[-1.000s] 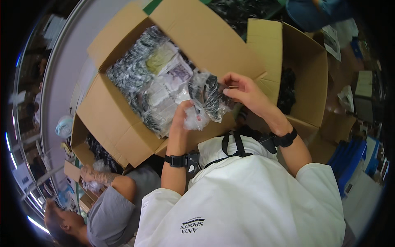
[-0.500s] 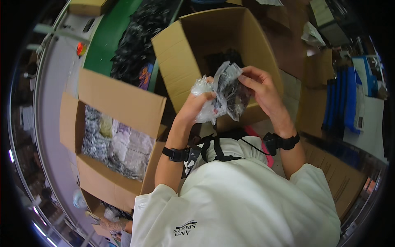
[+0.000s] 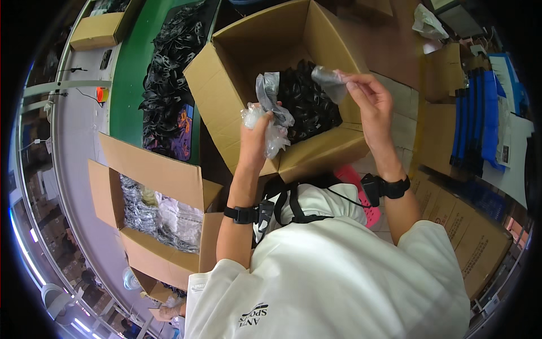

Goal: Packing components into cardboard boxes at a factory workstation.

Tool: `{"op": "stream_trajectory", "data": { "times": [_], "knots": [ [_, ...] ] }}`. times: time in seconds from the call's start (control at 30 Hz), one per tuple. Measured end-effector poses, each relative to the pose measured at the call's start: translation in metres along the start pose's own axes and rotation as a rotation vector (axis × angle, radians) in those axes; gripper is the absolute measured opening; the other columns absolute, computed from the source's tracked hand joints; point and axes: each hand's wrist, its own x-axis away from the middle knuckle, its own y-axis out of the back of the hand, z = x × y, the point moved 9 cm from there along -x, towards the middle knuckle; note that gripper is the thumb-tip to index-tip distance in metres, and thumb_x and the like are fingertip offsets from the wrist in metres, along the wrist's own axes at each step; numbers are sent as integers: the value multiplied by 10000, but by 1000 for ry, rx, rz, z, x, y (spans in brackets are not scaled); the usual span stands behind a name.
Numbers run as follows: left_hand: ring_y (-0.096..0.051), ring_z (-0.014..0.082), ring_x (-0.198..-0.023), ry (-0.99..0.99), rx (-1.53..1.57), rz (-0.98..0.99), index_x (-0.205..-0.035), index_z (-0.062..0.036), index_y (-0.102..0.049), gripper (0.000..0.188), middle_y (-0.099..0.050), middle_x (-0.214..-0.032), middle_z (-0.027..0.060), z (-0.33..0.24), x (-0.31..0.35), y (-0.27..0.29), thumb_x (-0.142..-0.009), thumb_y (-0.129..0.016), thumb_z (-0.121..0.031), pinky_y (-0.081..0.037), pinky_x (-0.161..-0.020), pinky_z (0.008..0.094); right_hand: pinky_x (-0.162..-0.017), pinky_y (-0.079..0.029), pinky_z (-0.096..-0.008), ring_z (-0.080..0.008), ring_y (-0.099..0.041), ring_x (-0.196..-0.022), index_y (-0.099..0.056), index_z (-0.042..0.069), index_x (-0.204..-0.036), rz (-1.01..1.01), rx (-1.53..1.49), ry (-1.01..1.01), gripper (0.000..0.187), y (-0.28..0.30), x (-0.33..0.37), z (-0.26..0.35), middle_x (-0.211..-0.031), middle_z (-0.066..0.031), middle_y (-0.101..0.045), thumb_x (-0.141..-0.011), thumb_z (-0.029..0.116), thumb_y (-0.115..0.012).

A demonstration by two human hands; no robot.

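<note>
My left hand is closed around a bunch of crumpled clear plastic bags, with one greyish bag sticking up above the fingers. To the right, my right hand pinches a single clear plastic bag between thumb and fingertips; this bag is slightly blurred. Both hands are over a large open cardboard box. Inside it lies a heap of black curved plastic parts, partly hidden by the bags. The two hands are apart.
At left, an open carton holds bagged items. More black parts lie on a green surface. Blue folders stand at right, above a closed carton. Another person's hand shows at lower left.
My hands have separated: the right one has moved right and up with a bag, the left one left with the bunch. The black heap in the box shows more. The whole view has shifted slightly.
</note>
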Motion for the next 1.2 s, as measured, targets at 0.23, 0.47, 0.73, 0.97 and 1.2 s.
{"op": "stream_trajectory", "data": {
  "times": [0.23, 0.47, 0.73, 0.97, 1.2],
  "knots": [
    [-620, 178, -674, 24, -35, -84, -1064, -47, -546, 206, -580, -868, 60, 3, -2, 7, -894, -619, -138, -533, -585, 328, -830, -511, -225, -108, -619, -903, -587, 47, -1081, -262, -42, -189, 126, 28, -8, -35, -959, -21, -636, -999, 136, -550],
    [-616, 171, -649, 116, -29, -3, -1046, -50, -544, 212, -591, -866, 54, 15, -4, -8, -886, -632, -157, -520, -577, 316, -893, -435, -304, -186, -550, -926, -512, 64, -1085, -288, 158, -327, 220, 63, -1, -161, -956, -69, -563, -1061, 228, -368],
    [-613, 167, -652, 142, -28, -4, -1041, -52, -548, 206, -594, -855, 57, 31, 0, 2, -884, -632, -156, -512, -577, 321, -926, -464, -413, -361, -598, -1093, -228, -21, -1488, 641, 896, -789, 1047, 33, 42, -209, -1093, -261, -628, -761, 555, -713],
    [-608, 169, -703, 219, -75, 17, -1057, -66, -539, 205, -592, -875, 60, 43, -2, 8, -887, -614, -151, -522, -608, 313, -857, -499, -403, -409, -625, -1024, -208, 4, -1497, 882, 1036, -698, 987, 31, 49, -213, -1115, -321, -608, -643, 27, -703],
    [-608, 161, -705, 253, -114, -11, -1051, -58, -549, 204, -590, -869, 54, 44, -2, 16, -888, -628, -152, -520, -599, 311, -793, -501, -457, -382, -654, -894, -420, 39, -1410, 679, 1131, -714, 675, 6, 25, -153, -924, -274, -652, -766, -161, -467]
  ]
}}
